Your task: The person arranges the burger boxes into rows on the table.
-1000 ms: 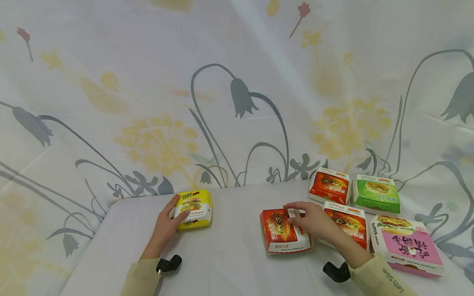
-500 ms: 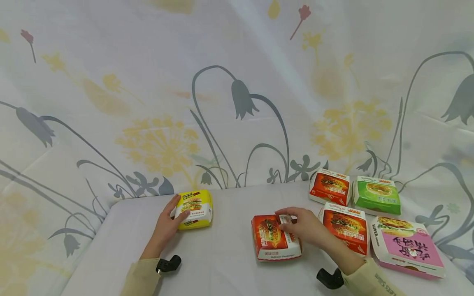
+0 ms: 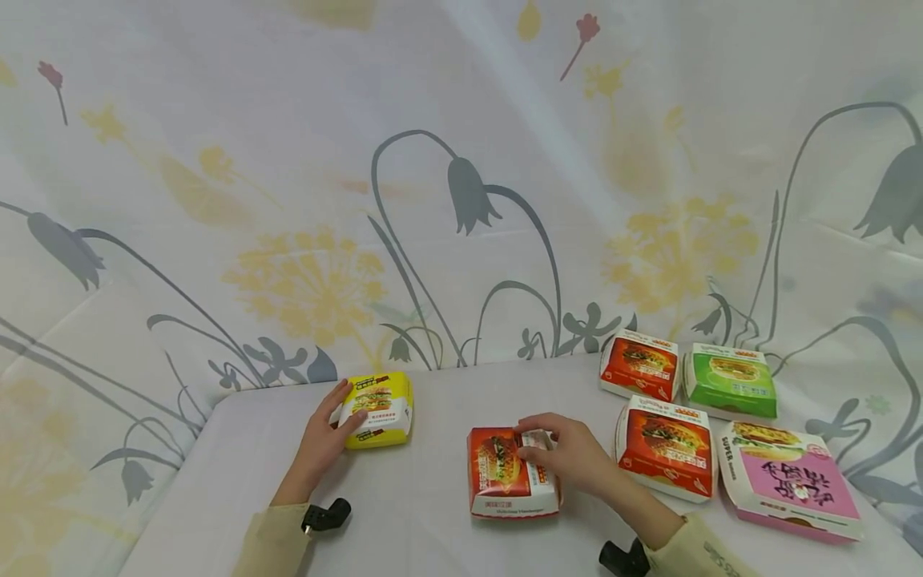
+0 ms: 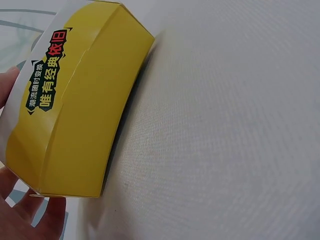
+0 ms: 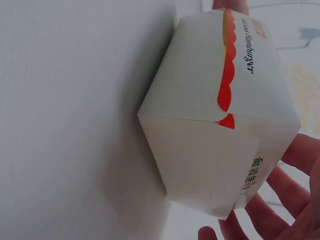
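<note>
My left hand [image 3: 325,433] holds the yellow and white hamburger box [image 3: 377,410] at the left of the white table, its thumb on the lid and its fingers around the left side. In the left wrist view, this yellow box [image 4: 90,100] fills the left, fingertips showing past its end. My right hand [image 3: 566,457] grips a red and white hamburger box [image 3: 510,478] near the middle by its right part, thumb and index finger on top. In the right wrist view, the box's white side [image 5: 200,155] faces the camera; whether it touches the table is unclear.
Two more red burger boxes [image 3: 640,365] [image 3: 667,449], a green one [image 3: 731,381] and a larger pink one [image 3: 793,485] sit grouped at the right. A flower-patterned cloth [image 3: 461,80] hangs behind the white tabletop [image 3: 433,537].
My right hand has moved the red hamburger box left and slightly nearer to me, away from the other boxes. My left hand and the yellow box have stayed put.
</note>
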Demonstrator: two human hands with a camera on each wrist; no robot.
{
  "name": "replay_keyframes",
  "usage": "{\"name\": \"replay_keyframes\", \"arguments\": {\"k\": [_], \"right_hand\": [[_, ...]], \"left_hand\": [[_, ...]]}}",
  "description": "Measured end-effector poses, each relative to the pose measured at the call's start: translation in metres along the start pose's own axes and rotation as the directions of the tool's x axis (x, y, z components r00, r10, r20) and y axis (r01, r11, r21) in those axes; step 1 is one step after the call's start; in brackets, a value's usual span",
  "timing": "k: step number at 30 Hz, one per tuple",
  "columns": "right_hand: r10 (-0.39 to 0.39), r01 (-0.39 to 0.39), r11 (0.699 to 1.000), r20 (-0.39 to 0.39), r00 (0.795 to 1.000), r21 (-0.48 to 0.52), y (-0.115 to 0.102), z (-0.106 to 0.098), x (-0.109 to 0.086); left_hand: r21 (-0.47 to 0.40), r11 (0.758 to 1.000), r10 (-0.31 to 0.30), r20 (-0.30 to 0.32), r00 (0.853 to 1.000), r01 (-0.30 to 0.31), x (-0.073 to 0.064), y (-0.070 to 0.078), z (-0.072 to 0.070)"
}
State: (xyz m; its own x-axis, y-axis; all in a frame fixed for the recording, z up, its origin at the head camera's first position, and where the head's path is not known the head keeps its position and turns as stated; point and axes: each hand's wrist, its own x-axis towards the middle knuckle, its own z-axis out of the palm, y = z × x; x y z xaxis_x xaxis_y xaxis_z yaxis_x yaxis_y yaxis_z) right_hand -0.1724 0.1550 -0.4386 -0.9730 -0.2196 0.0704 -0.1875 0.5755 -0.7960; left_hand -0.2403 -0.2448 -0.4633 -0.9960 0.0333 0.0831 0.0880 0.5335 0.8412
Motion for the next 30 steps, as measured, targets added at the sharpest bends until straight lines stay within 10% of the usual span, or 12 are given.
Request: {"name": "replay_keyframes", "arguments": {"k": [16, 30], "right_hand": [[-0.153, 0.149, 0.984, 0.038, 0.987, 0.103, -0.015, 0.04, 0.005], [-0.129, 0.12, 0.988, 0.103, 0.986, 0.094, -0.044, 0.077, 0.012]], "left_hand": [[-0.002, 1.0, 0.002, 0.003, 1.0, -0.002, 0.001, 0.002, 0.003], [0.007, 1.0, -0.009, 0.007, 1.0, 0.009, 0.004, 0.0, 0.003]]}}
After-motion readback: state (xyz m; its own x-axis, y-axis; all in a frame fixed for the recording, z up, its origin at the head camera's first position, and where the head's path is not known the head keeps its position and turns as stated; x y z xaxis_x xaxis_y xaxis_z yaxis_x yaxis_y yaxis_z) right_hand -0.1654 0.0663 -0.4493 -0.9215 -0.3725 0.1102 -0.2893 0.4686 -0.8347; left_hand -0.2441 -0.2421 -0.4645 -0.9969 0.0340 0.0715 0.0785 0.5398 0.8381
